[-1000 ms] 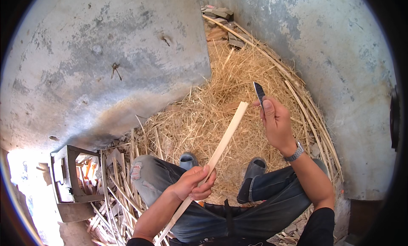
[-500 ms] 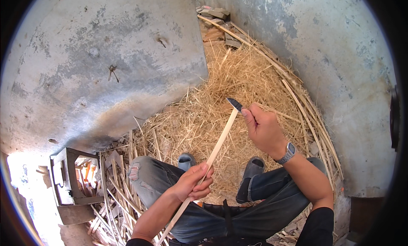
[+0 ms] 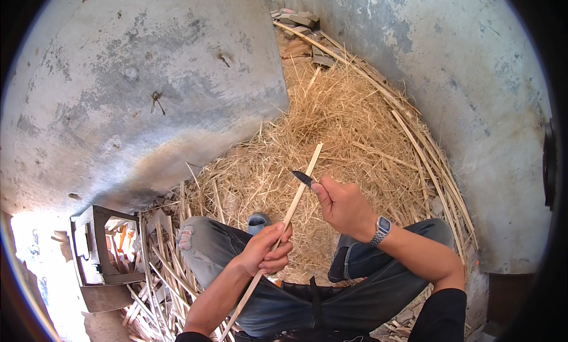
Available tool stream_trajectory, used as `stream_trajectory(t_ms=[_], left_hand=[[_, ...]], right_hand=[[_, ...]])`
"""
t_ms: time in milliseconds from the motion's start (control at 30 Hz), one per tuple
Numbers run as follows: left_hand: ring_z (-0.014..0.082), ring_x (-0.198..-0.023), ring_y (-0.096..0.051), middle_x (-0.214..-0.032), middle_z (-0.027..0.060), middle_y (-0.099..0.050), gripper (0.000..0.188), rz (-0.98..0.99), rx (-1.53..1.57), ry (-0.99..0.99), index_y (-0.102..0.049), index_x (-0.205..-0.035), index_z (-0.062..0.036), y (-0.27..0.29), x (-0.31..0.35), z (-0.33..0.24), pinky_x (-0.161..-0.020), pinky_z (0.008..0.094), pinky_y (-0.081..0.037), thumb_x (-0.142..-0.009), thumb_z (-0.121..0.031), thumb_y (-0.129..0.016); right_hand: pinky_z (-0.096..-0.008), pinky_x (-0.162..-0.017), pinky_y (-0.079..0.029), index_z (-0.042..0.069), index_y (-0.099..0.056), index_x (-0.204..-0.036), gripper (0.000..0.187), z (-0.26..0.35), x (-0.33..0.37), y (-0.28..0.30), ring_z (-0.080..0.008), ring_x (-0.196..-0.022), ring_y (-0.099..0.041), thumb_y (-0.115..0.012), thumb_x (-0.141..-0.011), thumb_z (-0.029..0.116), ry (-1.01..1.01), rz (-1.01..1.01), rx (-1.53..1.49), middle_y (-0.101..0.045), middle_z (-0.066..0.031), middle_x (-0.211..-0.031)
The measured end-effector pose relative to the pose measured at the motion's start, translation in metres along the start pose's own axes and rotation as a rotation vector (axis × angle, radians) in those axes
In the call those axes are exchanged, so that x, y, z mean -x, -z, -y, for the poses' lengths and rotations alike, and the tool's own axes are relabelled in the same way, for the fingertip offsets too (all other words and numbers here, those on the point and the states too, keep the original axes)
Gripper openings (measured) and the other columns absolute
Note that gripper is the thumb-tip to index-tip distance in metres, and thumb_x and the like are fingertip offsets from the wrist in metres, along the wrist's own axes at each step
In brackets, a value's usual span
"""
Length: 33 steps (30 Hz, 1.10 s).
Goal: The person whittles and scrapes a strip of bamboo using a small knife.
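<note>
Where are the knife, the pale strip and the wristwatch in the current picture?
Knife point(image 3: 302, 177): head view, on the dark blade.
Pale strip point(image 3: 293, 207): head view, on its bare stretch below the knife.
Wristwatch point(image 3: 384, 225): head view, on the watch face.

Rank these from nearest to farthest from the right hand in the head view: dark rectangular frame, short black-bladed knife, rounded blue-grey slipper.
1. Short black-bladed knife: gripped in the right hand.
2. Rounded blue-grey slipper: to the left, across the pale wooden strip.
3. Dark rectangular frame: much farther, at the picture's lower left.
</note>
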<state>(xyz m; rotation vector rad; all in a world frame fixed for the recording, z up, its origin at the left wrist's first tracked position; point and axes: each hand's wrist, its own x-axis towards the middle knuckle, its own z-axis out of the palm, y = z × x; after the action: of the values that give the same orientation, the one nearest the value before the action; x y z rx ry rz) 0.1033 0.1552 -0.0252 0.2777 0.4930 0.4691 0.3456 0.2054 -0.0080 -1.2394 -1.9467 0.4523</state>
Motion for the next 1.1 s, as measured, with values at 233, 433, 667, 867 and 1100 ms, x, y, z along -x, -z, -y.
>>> stream_trajectory(t_ms=[233,433,667,867,1100], left_hand=[[0.0058,-0.034,-0.027,-0.052,-0.0025,-0.032,0.035,0.025,-0.013,0.006,-0.043,-0.096,-0.012,-0.003,-0.002,0.0,-0.028,0.022,-0.022,-0.112,-0.042,-0.036],[0.0057,-0.034,-0.028,-0.053,-0.0025,-0.033,0.034,0.034,-0.002,-0.054,-0.043,-0.096,-0.0122,0.001,0.003,-0.003,-0.028,0.0218,-0.022,-0.112,-0.042,-0.036],[0.0062,-0.035,-0.028,-0.054,-0.002,-0.032,0.032,0.004,-0.022,-0.051,-0.041,-0.098,-0.0129,0.006,-0.001,-0.002,-0.028,0.0226,-0.024,-0.113,-0.04,-0.032],[0.0062,-0.035,-0.028,-0.055,-0.0026,-0.033,0.032,-0.008,-0.025,-0.045,-0.043,-0.098,-0.0132,-0.001,-0.005,-0.002,-0.029,0.0216,-0.024,-0.112,-0.041,-0.035],[0.0068,-0.035,-0.028,-0.054,-0.0018,-0.033,0.031,0.008,0.0,-0.039,-0.042,-0.098,-0.0133,0.002,-0.005,-0.004,-0.029,0.0229,-0.024,-0.113,-0.039,-0.032]], right_hand=[[-0.0468,-0.042,-0.039,0.005,-0.053,-0.085,0.029,-0.008,-0.019,0.02,-0.0383,-0.045,-0.055,-0.054,-0.106,0.025,-0.158,-0.017,0.001,-0.051,-0.0175,-0.054],[-0.0459,-0.043,-0.038,0.005,-0.051,-0.083,0.031,-0.003,-0.022,0.012,-0.0377,-0.045,-0.055,-0.054,-0.107,0.026,-0.141,0.024,-0.052,-0.049,-0.0173,-0.052],[-0.045,-0.043,-0.038,0.003,-0.053,-0.083,0.033,0.004,0.004,-0.004,-0.0373,-0.045,-0.055,-0.052,-0.107,0.026,-0.096,0.12,-0.111,-0.051,-0.0186,-0.054],[-0.0464,-0.044,-0.038,0.004,-0.054,-0.085,0.03,-0.007,-0.014,0.004,-0.0397,-0.046,-0.053,-0.056,-0.105,0.026,-0.234,0.032,-0.111,-0.05,-0.0195,-0.054],[-0.0427,-0.045,-0.036,0.003,-0.055,-0.082,0.032,0.006,-0.009,0.001,-0.0368,-0.044,-0.047,-0.056,-0.106,0.025,-0.236,0.139,-0.198,-0.049,-0.0187,-0.056]])
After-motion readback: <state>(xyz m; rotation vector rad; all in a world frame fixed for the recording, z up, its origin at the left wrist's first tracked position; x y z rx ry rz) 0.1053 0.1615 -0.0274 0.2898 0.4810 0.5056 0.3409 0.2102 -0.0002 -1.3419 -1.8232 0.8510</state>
